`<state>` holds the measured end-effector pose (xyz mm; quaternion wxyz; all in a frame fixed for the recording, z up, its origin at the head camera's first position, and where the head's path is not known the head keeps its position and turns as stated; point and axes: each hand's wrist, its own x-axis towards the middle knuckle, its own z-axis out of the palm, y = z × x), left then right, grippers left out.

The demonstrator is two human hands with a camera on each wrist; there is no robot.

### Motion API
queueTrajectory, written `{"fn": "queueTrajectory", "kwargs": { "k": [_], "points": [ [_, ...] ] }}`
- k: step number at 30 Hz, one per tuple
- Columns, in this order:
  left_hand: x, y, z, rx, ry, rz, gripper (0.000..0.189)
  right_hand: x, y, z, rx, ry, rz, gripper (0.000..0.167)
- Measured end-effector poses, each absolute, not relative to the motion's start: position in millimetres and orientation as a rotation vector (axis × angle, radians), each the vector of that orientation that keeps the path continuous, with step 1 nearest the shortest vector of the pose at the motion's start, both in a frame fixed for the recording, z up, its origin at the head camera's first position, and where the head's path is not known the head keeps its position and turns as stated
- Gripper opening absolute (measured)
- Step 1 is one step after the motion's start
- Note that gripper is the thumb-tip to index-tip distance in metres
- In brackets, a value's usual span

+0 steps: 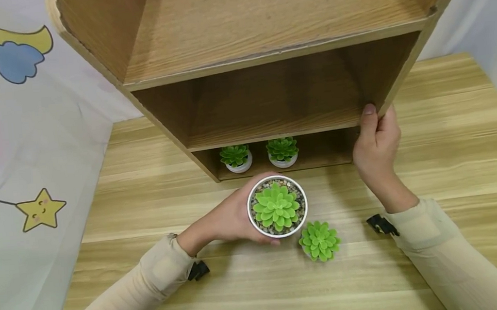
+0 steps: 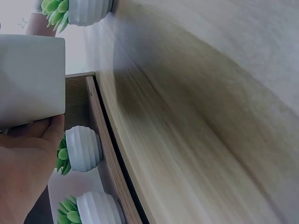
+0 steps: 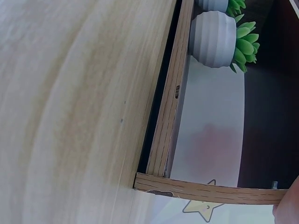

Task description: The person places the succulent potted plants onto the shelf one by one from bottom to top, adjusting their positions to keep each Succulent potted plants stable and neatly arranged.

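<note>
My left hand (image 1: 235, 215) grips a white round pot (image 2: 32, 79) from its left side. A green succulent (image 1: 276, 206) grows from pebbles in that pot, held upright in front of the wooden shelf unit (image 1: 275, 55). With thumb in front, my right hand (image 1: 377, 147) holds the unit's right side panel near the middle board. On the bottom level stand two small potted succulents, a left one (image 1: 236, 159) and a right one (image 1: 283, 153), in ribbed white pots. Another small potted succulent (image 1: 319, 241) sits on the table, just right of and nearer than the held pot.
The wood-grain table (image 1: 460, 167) runs under everything. A pale cloth backdrop (image 1: 15, 139) with a moon, a cloud and a star hangs at the left. The upper boards of the unit overhang the bottom level. A brownish pot (image 2: 41, 24) shows in the left wrist view's background.
</note>
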<state>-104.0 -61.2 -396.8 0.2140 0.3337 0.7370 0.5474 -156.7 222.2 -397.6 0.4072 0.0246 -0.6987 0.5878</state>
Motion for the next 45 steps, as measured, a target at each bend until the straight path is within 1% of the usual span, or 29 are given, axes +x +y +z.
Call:
{"fn": "queueTrajectory", "kwargs": {
  "k": [6, 13, 23, 34, 45],
  "points": [
    [-105.6, -57.9, -395.9, 0.93, 2.042, 1.532, 0.118, -156.1, 220.9, -394.3, 0.059, -1.76, 1.47, 0.022],
    [-106.3, -55.1, -399.6, 0.911, 2.015, 1.565, 0.117, -144.8, 210.5, -372.7, 0.084, -1.746, 1.478, 0.023],
    [-105.2, -57.5, -401.7, 0.863, 2.046, 1.561, 0.116, -161.1, 221.3, -397.1, 0.071, -1.745, 1.458, 0.016],
    [-106.0, -47.3, -404.9, 0.848, 2.012, 1.597, 0.114, -160.4, 222.7, -396.9, 0.048, -1.762, 1.47, 0.019],
    [-108.1, -38.6, -406.8, 0.837, 1.992, 1.622, 0.115, -160.0, 222.0, -395.8, 0.051, -1.75, 1.489, 0.018]
  ]
}}
